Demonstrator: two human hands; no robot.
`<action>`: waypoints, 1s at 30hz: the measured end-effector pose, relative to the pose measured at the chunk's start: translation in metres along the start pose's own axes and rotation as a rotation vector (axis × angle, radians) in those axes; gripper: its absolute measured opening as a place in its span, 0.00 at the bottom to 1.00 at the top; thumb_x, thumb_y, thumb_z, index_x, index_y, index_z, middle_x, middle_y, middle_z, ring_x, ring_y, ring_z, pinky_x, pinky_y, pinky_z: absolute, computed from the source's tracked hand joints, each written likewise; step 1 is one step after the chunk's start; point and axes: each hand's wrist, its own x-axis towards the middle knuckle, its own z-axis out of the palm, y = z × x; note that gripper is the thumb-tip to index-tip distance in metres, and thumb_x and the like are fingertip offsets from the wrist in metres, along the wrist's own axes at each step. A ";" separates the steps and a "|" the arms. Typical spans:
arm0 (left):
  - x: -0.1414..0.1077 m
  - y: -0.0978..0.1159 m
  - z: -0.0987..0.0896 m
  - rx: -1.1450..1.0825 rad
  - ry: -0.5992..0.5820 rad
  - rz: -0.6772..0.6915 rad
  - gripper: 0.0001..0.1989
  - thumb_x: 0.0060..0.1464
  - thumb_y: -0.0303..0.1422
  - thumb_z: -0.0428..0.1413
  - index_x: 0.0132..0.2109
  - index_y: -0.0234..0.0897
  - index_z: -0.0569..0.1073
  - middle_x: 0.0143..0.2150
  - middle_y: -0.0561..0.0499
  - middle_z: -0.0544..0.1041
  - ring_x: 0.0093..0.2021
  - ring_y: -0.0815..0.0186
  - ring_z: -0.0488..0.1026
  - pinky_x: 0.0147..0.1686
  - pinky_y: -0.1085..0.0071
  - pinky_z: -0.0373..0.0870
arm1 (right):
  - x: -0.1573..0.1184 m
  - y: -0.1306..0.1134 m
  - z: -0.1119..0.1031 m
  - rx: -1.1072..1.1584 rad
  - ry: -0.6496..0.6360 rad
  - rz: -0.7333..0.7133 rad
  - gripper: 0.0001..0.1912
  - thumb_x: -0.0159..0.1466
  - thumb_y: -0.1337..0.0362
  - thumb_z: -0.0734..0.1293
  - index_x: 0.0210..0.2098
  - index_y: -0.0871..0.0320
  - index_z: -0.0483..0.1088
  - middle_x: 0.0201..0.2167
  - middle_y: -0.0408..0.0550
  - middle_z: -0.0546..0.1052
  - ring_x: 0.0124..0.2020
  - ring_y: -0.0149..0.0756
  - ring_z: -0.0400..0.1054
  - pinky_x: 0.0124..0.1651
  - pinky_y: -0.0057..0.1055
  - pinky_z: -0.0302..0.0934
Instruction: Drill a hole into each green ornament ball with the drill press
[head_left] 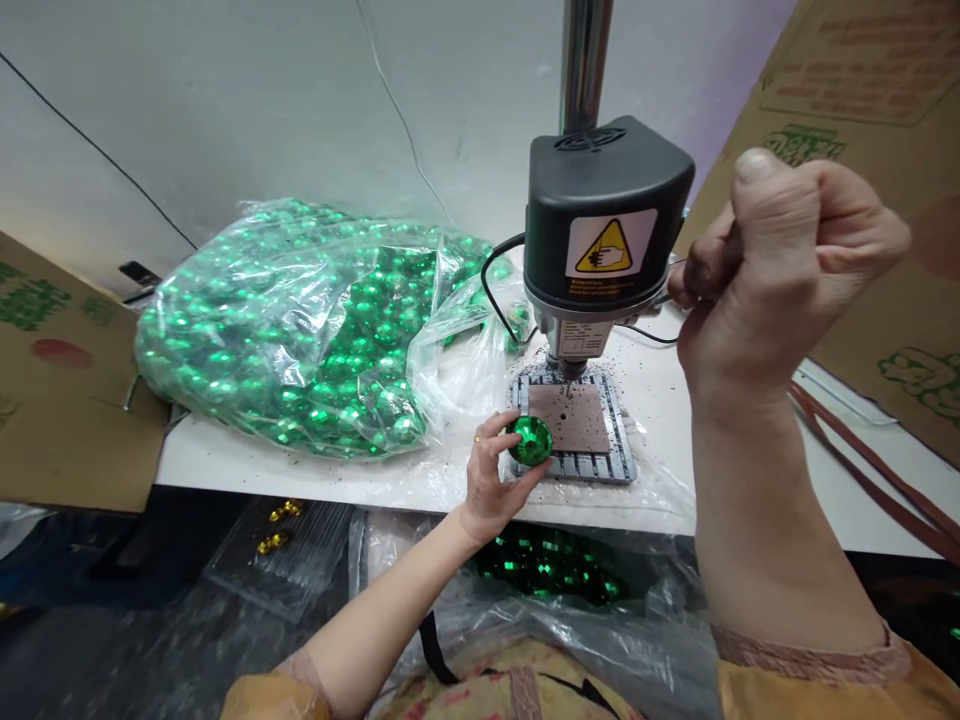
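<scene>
A faceted green gem (532, 441) is pinched between the thumb and fingers of my left hand (496, 480), over the left front corner of the slotted metal base plate (624, 462). A brown board (589, 418) with a small dark hole lies on that plate, strewn with dark chips. Above it stands the black drill press head (607, 190), its bit pointing down at the board. My right hand (787, 260) is raised at the right of the drill head, fingers curled; what they grip is mostly hidden beside the housing.
A clear plastic bag (300, 330) full of green gems lies left of the drill. Cardboard boxes (75, 380) flank both sides. More green gems (555, 565) sit in plastic below the table's front edge. A brown strap (870, 455) lies at right.
</scene>
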 end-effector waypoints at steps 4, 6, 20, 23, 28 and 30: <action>-0.025 0.013 -0.012 0.027 -0.130 -0.020 0.22 0.61 0.37 0.68 0.57 0.46 0.69 0.58 0.40 0.78 0.57 0.53 0.81 0.51 0.53 0.82 | 0.000 0.000 -0.001 0.009 -0.017 -0.012 0.25 0.68 0.64 0.67 0.19 0.55 0.50 0.12 0.33 0.55 0.13 0.19 0.50 0.18 0.25 0.43; -0.046 0.020 -0.018 0.013 -0.299 0.028 0.20 0.60 0.41 0.67 0.56 0.48 0.73 0.58 0.40 0.79 0.53 0.52 0.82 0.47 0.55 0.83 | 0.000 0.001 -0.001 0.008 -0.022 0.002 0.25 0.67 0.63 0.68 0.19 0.54 0.52 0.13 0.33 0.56 0.13 0.19 0.50 0.17 0.26 0.43; -0.008 -0.045 -0.044 0.062 -0.491 -0.042 0.19 0.63 0.24 0.49 0.56 0.45 0.76 0.46 0.46 0.85 0.46 0.57 0.85 0.45 0.57 0.84 | -0.004 -0.004 -0.001 0.013 -0.008 -0.005 0.24 0.66 0.66 0.68 0.18 0.55 0.54 0.12 0.32 0.57 0.14 0.19 0.51 0.19 0.28 0.44; 0.068 -0.096 -0.031 0.520 -0.664 -0.407 0.19 0.60 0.19 0.48 0.52 0.39 0.75 0.48 0.43 0.83 0.49 0.59 0.82 0.53 0.60 0.79 | -0.005 -0.005 -0.001 -0.001 -0.005 -0.005 0.24 0.67 0.66 0.67 0.18 0.56 0.54 0.13 0.32 0.57 0.14 0.19 0.50 0.20 0.28 0.44; 0.143 -0.159 -0.015 0.801 -0.748 -0.506 0.24 0.56 0.16 0.49 0.57 0.32 0.74 0.60 0.32 0.77 0.63 0.45 0.73 0.64 0.46 0.68 | -0.005 -0.004 -0.002 -0.005 -0.001 -0.008 0.23 0.67 0.66 0.67 0.18 0.56 0.55 0.13 0.33 0.57 0.15 0.19 0.51 0.19 0.28 0.46; 0.152 -0.171 -0.014 0.871 -0.790 -0.504 0.24 0.57 0.16 0.49 0.58 0.31 0.74 0.64 0.29 0.75 0.67 0.42 0.69 0.67 0.42 0.63 | -0.005 -0.004 -0.003 -0.011 -0.004 -0.012 0.24 0.67 0.66 0.68 0.18 0.57 0.55 0.14 0.33 0.58 0.15 0.18 0.52 0.20 0.28 0.46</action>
